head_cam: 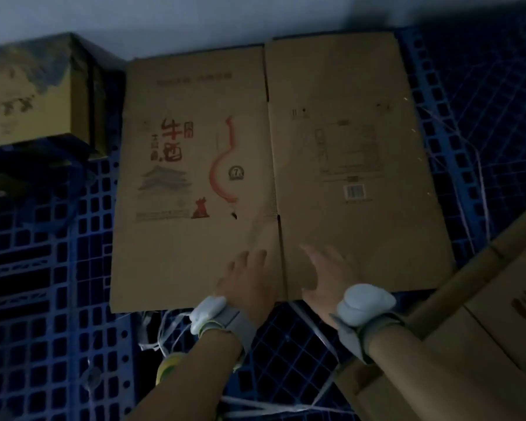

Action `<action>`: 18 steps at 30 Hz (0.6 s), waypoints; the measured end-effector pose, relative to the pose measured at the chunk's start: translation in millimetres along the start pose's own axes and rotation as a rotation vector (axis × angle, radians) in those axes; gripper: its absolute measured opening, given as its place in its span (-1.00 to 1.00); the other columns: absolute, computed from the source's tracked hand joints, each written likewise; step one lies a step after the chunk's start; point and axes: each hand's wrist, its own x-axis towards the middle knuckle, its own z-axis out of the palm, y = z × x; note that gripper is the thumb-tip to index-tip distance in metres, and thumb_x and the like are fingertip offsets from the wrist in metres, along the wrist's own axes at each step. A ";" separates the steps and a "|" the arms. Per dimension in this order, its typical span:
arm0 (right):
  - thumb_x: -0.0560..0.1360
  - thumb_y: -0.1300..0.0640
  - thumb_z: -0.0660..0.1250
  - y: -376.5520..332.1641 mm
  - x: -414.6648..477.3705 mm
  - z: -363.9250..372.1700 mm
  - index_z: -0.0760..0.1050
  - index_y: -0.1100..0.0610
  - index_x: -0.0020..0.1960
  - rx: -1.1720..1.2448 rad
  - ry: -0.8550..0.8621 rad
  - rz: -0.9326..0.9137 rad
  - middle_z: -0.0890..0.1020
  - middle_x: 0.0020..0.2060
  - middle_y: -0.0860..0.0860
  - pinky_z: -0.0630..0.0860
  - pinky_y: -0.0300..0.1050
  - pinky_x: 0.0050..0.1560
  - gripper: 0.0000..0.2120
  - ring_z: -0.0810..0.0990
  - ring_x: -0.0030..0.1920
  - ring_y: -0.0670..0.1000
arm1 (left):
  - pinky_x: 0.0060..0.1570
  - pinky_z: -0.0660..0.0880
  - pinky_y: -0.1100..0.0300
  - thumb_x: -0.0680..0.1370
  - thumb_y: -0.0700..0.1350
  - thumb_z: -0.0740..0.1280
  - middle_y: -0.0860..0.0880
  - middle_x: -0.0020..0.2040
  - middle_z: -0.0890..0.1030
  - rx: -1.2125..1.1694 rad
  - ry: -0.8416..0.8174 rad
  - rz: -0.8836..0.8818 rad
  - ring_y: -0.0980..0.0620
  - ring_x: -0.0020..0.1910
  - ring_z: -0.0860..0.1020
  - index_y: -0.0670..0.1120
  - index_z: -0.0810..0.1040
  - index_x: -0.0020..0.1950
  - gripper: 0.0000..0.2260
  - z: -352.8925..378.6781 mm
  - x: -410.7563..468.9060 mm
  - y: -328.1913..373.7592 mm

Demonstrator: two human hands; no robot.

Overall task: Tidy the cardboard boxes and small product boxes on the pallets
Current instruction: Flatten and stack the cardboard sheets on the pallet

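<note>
A large flattened cardboard box (331, 86) lies flat on the blue plastic pallet (43, 299), printed with red characters, a gourd drawing and a barcode. My left hand (249, 281) rests palm down on its near edge, just left of the centre crease, fingers straight. My right hand (328, 275) presses flat on the right panel beside the crease. Both wrists carry white sensor bands. A yellow product box (34, 95) with dark mountain print stands at the back left.
A second cardboard box (483, 302) leans in at the lower right, over my right forearm. Loose white strapping (313, 326) lies on the pallet below the flat box. A tape roll (167, 367) sits by my left forearm. A dark round object (0, 189) lies at far left. Pale wall behind.
</note>
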 end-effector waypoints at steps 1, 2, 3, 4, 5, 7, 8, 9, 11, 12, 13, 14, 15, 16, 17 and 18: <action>0.53 -0.09 0.24 3.9 7.6 9.6 -0.18 -0.20 0.54 -0.097 -0.038 0.019 -0.05 0.56 0.04 0.05 0.10 0.48 -0.24 0.01 0.51 0.20 | 0.33 0.28 -0.04 0.55 0.04 0.28 -0.06 0.57 0.03 0.088 -0.049 0.010 -0.13 0.51 0.09 0.14 0.03 0.55 -0.37 8.2 2.7 -3.9; 0.55 -0.11 0.20 8.2 16.5 20.3 -0.24 -0.25 0.52 -0.175 -0.048 0.033 -0.18 0.56 0.03 -0.05 0.20 0.48 -0.26 -0.12 0.52 0.23 | 0.37 0.22 -0.11 0.54 0.05 0.31 -0.07 0.58 -0.13 0.161 -0.077 0.002 -0.16 0.54 -0.06 0.19 -0.08 0.56 -0.27 18.5 8.4 -9.2; 0.57 -0.12 0.17 13.4 25.8 34.1 -0.31 -0.30 0.49 -0.268 -0.050 0.042 -0.29 0.54 0.02 -0.10 0.29 0.46 -0.26 -0.20 0.52 0.26 | 0.38 0.17 -0.18 0.51 0.09 0.34 -0.07 0.57 -0.25 0.243 -0.103 0.000 -0.19 0.53 -0.17 0.26 -0.18 0.53 -0.19 30.8 14.4 -16.9; 0.57 -0.15 0.16 14.3 31.3 44.6 -0.41 -0.36 0.43 -0.343 -0.060 0.036 -0.38 0.51 0.01 -0.11 0.38 0.42 -0.24 -0.25 0.50 0.29 | 0.37 0.15 -0.23 0.48 0.14 0.36 -0.06 0.55 -0.33 0.304 -0.120 0.002 -0.21 0.52 -0.23 0.31 -0.26 0.49 -0.14 39.3 19.5 -22.4; 0.56 -0.18 0.18 16.9 37.3 55.6 -0.53 -0.39 0.35 -0.395 -0.043 0.015 -0.46 0.47 0.01 -0.13 0.46 0.36 -0.16 -0.27 0.49 0.32 | 0.35 0.14 -0.26 0.46 0.17 0.37 -0.06 0.53 -0.37 0.351 -0.096 0.011 -0.23 0.51 -0.26 0.35 -0.32 0.45 -0.10 47.6 26.1 -25.8; 0.50 -0.23 0.27 21.2 43.9 70.8 -0.71 -0.36 0.19 -0.474 -0.021 -0.038 -0.56 0.41 0.04 -0.18 0.57 0.26 0.02 -0.31 0.46 0.38 | 0.29 0.16 -0.32 0.46 0.20 0.35 -0.09 0.52 -0.39 0.408 -0.033 0.031 -0.26 0.50 -0.26 0.36 -0.41 0.39 -0.08 60.2 33.6 -26.5; 0.47 -0.24 0.29 23.3 46.7 72.6 -0.75 -0.34 0.16 -0.494 0.003 -0.060 -0.60 0.38 0.07 -0.20 0.60 0.22 0.08 -0.33 0.44 0.41 | 0.28 0.16 -0.33 0.48 0.20 0.33 -0.10 0.52 -0.38 0.403 0.014 0.031 -0.27 0.49 -0.25 0.36 -0.43 0.37 -0.09 63.5 37.1 -26.0; 0.46 -0.25 0.30 25.0 50.9 74.2 -0.77 -0.31 0.15 -0.504 0.028 -0.085 -0.66 0.32 0.09 -0.22 0.62 0.19 0.10 -0.34 0.43 0.43 | 0.27 0.17 -0.33 0.50 0.20 0.30 -0.11 0.52 -0.36 0.403 0.048 0.039 -0.28 0.49 -0.25 0.36 -0.44 0.36 -0.13 65.8 42.3 -23.7; 0.46 -0.28 0.28 24.1 57.2 69.7 -0.78 -0.28 0.14 -0.512 0.051 -0.093 -0.74 0.20 0.07 -0.23 0.64 0.16 0.10 -0.34 0.42 0.45 | 0.28 0.16 -0.34 0.54 0.21 0.22 -0.11 0.54 -0.33 0.409 0.065 0.059 -0.27 0.50 -0.25 0.34 -0.44 0.36 -0.21 66.3 52.8 -20.0; 0.46 -0.29 0.27 22.3 58.7 66.7 -0.79 -0.27 0.14 -0.526 0.050 -0.090 -0.75 0.18 0.06 -0.21 0.65 0.15 0.09 -0.35 0.42 0.46 | 0.29 0.15 -0.35 0.55 0.22 0.21 -0.11 0.54 -0.33 0.421 0.050 0.066 -0.26 0.50 -0.25 0.32 -0.44 0.37 -0.22 65.3 55.6 -17.7; 0.47 -0.29 0.26 21.9 60.8 64.3 -0.79 -0.27 0.13 -0.526 0.044 -0.090 -0.74 0.19 0.06 -0.20 0.66 0.15 0.09 -0.36 0.41 0.46 | 0.29 0.14 -0.37 0.54 0.22 0.22 -0.10 0.54 -0.33 0.433 0.027 0.068 -0.26 0.50 -0.26 0.31 -0.44 0.38 -0.21 64.2 58.3 -16.4; 0.48 -0.29 0.25 22.4 61.4 63.6 -0.80 -0.27 0.13 -0.518 0.037 -0.089 -0.73 0.20 0.06 -0.18 0.67 0.16 0.08 -0.37 0.41 0.47 | 0.28 0.14 -0.37 0.52 0.23 0.24 -0.10 0.54 -0.33 0.433 0.006 0.065 -0.26 0.49 -0.27 0.30 -0.44 0.39 -0.18 62.3 58.6 -15.6; 0.49 -0.28 0.24 23.2 62.3 63.5 -0.80 -0.27 0.12 -0.518 0.032 -0.096 -0.71 0.21 0.06 -0.17 0.67 0.16 0.07 -0.38 0.41 0.46 | 0.28 0.14 -0.37 0.51 0.24 0.26 -0.10 0.54 -0.33 0.431 -0.011 0.063 -0.26 0.49 -0.27 0.30 -0.44 0.39 -0.15 61.2 58.7 -15.0; 0.49 -0.27 0.25 24.7 61.6 61.2 -0.80 -0.27 0.10 -0.527 0.027 -0.094 -0.70 0.22 0.05 -0.16 0.67 0.17 0.07 -0.38 0.41 0.45 | 0.29 0.15 -0.36 0.50 0.25 0.28 -0.11 0.54 -0.33 0.427 -0.022 0.063 -0.27 0.49 -0.28 0.29 -0.44 0.40 -0.13 58.2 57.8 -13.0; 0.50 -0.25 0.26 25.9 61.5 59.9 -0.81 -0.28 0.09 -0.541 0.018 -0.096 -0.69 0.23 0.05 -0.15 0.66 0.17 0.08 -0.38 0.42 0.44 | 0.29 0.17 -0.35 0.50 0.24 0.29 -0.12 0.54 -0.33 0.430 -0.039 0.068 -0.28 0.49 -0.27 0.29 -0.43 0.41 -0.12 56.1 56.0 -11.6; 0.51 -0.23 0.26 28.7 62.0 55.0 -0.81 -0.30 0.08 -0.558 0.010 -0.085 -0.68 0.24 0.05 -0.13 0.66 0.18 0.07 -0.37 0.43 0.43 | 0.29 0.19 -0.35 0.50 0.23 0.30 -0.14 0.55 -0.31 0.432 -0.052 0.084 -0.29 0.49 -0.26 0.29 -0.41 0.43 -0.12 51.3 55.1 -7.1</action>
